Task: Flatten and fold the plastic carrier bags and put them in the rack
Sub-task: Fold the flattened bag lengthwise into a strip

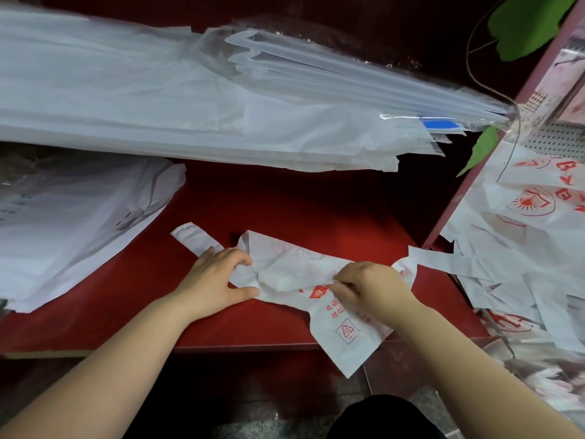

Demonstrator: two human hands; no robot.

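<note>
White carrier bag (pixel 285 270) lies crumpled on the red shelf (pixel 285 210) near the front edge. Long axis runs left-right, handle loops point left, other end hangs over the edge at right. Red print reads 电话, 地址, plus a boxed recycling triangle. Left hand (pixel 218 277) grips the bag by the handles; right hand (pixel 373 286) pinches it right of the middle.

The place looks like a shop or its stockroom. A red shelf (pixel 285 210) carries bulk stock: at 12 o'clock lie long bundles of plain white plastic bags (pixel 158 106), some in clear wrapping, and at 9 o'clock another flat stack (pixel 79 223). At 2 o'clock a perforated metal panel (pixel 557 141) stands in a red frame. At 3 o'clock lies a heap of carrier bags (pixel 522 217) printed in red with a logo and lettering.
</note>
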